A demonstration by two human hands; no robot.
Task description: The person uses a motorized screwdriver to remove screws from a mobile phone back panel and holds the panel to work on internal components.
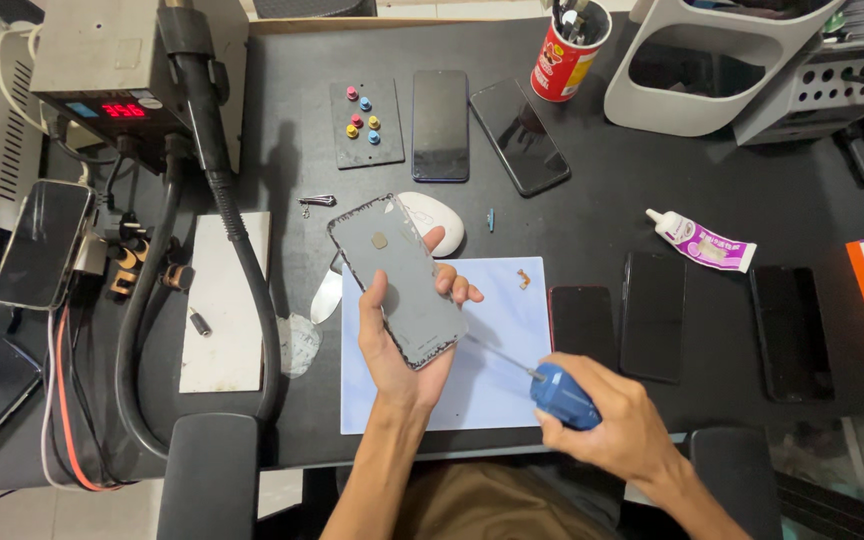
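Two hands work: my left hand [402, 335] grips the phone [398, 280], tilted up-left; my right hand [617, 425], fingers wrapped around the screwdriver [552, 390], pokes its low right edge.

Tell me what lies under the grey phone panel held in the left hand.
Under the grey phone panel are the left hand gripping it, a pale blue work mat and part of a white oval object. The panel's underside and the covered part of the mat cannot be seen.
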